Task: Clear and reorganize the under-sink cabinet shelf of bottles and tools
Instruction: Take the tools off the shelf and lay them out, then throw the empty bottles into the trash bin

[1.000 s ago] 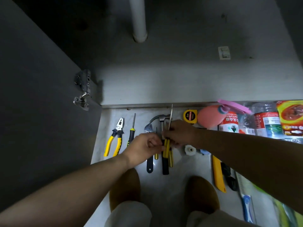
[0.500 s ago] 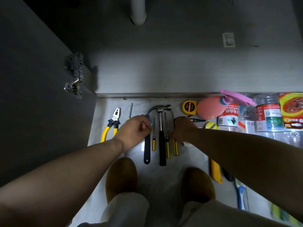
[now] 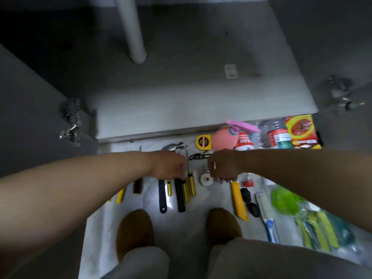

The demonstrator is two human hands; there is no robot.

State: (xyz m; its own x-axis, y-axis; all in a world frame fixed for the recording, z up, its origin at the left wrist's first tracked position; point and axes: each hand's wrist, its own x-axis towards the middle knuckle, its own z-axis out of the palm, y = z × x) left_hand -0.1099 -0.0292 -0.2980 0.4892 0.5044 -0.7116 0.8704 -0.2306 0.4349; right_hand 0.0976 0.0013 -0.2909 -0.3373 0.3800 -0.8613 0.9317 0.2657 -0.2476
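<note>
Head view: I see both forearms stretched forward, left hand (image 3: 168, 166) over the screwdrivers (image 3: 191, 184), right hand (image 3: 221, 166) at the yellow knife (image 3: 238, 200); fingers curled under, grip unclear.

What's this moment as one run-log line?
phase: sorting | left hand: over black-handled steel hammer | right hand: at long yellow utility knife | grips: unclear
</note>
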